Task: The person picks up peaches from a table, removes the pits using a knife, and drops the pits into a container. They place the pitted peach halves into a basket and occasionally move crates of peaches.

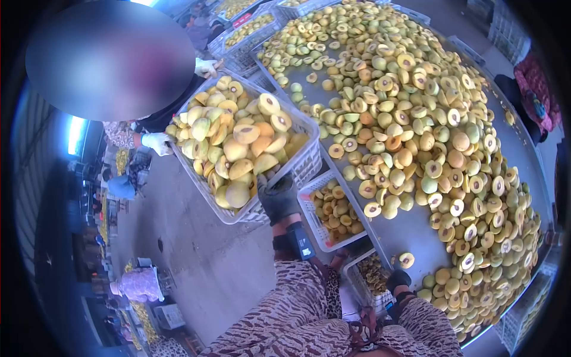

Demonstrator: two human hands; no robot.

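Observation:
My left hand (278, 199), in a dark glove, has its fingers on the near rim of a grey crate (312, 152) heaped with halved yellow fruit (238, 149). A co-worker's white-gloved hands (157, 143) are at the crate's far side. At the lower right, my right hand (398, 279), also dark-gloved, rests by the edge of the metal table (410, 238), close to a single fruit half (407, 260). Its fingers are too small and dark to make out. A large pile of halved fruit (416, 119) covers much of the table.
Beside the table edge stand a smaller crate of fruit halves (336, 211) and a crate of dark scraps (370, 276). More crates (244, 35) are at the top. A person (538, 95) is at the far right; others (138, 285) sit at the left.

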